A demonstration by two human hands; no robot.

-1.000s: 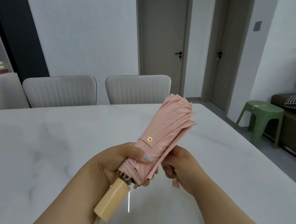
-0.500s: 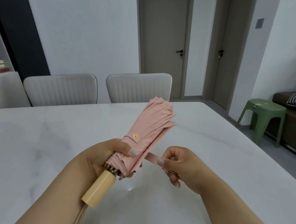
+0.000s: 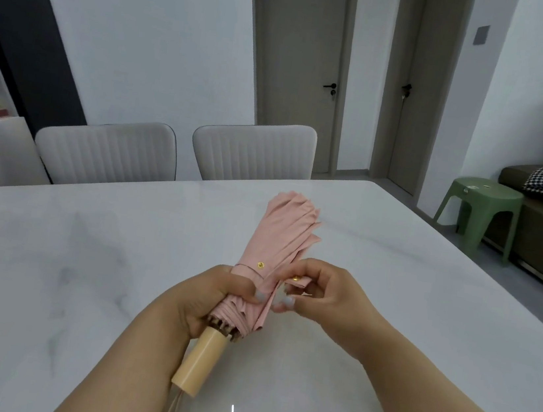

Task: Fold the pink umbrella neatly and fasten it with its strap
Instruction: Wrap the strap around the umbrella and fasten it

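With your left hand (image 3: 216,299) gripping the folded pink umbrella (image 3: 278,251) above the counter (image 3: 82,267), keep your right hand's (image 3: 327,296) fingers (image 3: 287,300) pinching the strap (image 3: 300,281), pull it snug around the folds, and press its snap squarely onto the gold stud (image 3: 260,265).

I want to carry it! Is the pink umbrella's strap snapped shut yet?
Not yet. The right hand pinches the pink strap beside the gold snap on the folded pink umbrella, which the left hand grips.

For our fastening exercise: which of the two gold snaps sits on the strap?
The right-hand snap, pinched by the right hand; the other snap sits on the canopy.
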